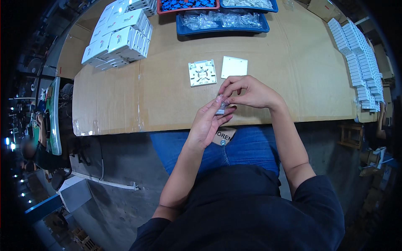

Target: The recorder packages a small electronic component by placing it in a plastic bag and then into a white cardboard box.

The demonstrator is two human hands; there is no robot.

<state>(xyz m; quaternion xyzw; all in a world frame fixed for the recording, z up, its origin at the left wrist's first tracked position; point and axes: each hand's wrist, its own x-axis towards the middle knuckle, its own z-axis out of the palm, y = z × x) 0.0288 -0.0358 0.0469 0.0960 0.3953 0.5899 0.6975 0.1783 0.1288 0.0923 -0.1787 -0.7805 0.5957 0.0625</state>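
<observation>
Just above the table's near edge, my left hand [206,122] is closed on a small clear plastic bag [220,110] with something pale inside. The fingers of my right hand [254,93] pinch at the bag's upper end, right beside my left thumb. What the bag holds is too small to make out. Beyond my hands a square white plastic box base [202,73] lies with its moulded inside facing up. To its right is a flat white cover [234,67], partly behind my right fingers.
At the back are a blue tray [222,32] of clear bags, a red tray [188,10] of blue pieces and another blue tray [274,7] of white pieces. White boxes [121,39] are stacked at left, more white units [360,62] at right. Another person [46,154] sits far left.
</observation>
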